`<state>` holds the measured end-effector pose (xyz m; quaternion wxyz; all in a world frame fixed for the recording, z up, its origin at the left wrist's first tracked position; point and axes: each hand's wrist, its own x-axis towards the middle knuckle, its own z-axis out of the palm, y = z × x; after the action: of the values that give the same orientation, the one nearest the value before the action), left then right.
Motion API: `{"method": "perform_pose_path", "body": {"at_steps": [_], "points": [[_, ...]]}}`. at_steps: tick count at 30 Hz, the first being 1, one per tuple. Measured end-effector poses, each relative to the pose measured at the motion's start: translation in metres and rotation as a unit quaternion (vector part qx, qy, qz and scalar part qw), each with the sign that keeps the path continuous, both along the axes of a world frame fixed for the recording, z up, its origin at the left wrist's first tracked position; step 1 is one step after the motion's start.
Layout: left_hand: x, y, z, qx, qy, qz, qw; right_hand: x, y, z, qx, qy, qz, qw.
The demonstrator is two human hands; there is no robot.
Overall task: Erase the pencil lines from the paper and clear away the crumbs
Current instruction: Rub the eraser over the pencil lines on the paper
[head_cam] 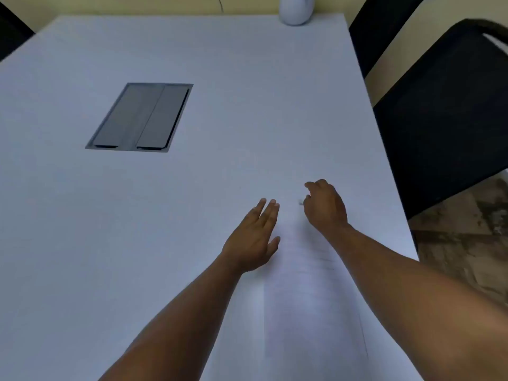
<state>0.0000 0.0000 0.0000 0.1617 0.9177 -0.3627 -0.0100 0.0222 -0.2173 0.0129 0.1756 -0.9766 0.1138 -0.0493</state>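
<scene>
Two bare hands are reaching over the paper (308, 298) lying near the table's (192, 215) right edge: the left hand (254, 237) is resting flat with straight fingers, while the right hand (325, 206) is curling around something small and blurred, perhaps an eraser. One grey hatch (140, 118) is sitting closed in the tabletop, contents hidden.

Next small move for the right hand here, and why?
Probably bring the right hand down so the small pale object at its fingertips, likely the eraser, meets the paper. Faint lines show on the sheet below that hand, and the left hand lies flat with straight fingers at the sheet's left edge, seemingly steadying it. The frame is blurred, so the grip is uncertain.
</scene>
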Motion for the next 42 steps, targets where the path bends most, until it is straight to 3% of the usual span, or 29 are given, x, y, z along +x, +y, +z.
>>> {"method": "perform_pose_path", "body": {"at_steps": [8,15,22,28,38,42], "points": [[-0.012,0.007,-0.039,0.062,0.075,-0.006,0.995,0.01,-0.003,-0.041,0.02,0.042,-0.009,0.999],[-0.026,0.012,-0.067,0.068,0.097,-0.023,0.993,0.013,-0.004,-0.071,-0.033,0.032,-0.022,0.999],[-0.031,0.016,-0.084,0.099,0.113,-0.056,0.987,0.011,-0.007,-0.088,0.057,-0.077,-0.03,0.995],[-0.031,0.012,-0.091,0.119,0.109,-0.027,0.987,-0.044,0.024,-0.071,0.222,-0.137,-0.147,0.954],[-0.033,0.008,-0.086,0.097,0.081,-0.092,0.988,-0.114,0.066,-0.083,0.314,-0.126,-0.222,0.915],[-0.035,0.011,-0.091,0.109,0.076,-0.098,0.986,-0.115,0.066,-0.084,0.3,-0.113,-0.211,0.923]]}}
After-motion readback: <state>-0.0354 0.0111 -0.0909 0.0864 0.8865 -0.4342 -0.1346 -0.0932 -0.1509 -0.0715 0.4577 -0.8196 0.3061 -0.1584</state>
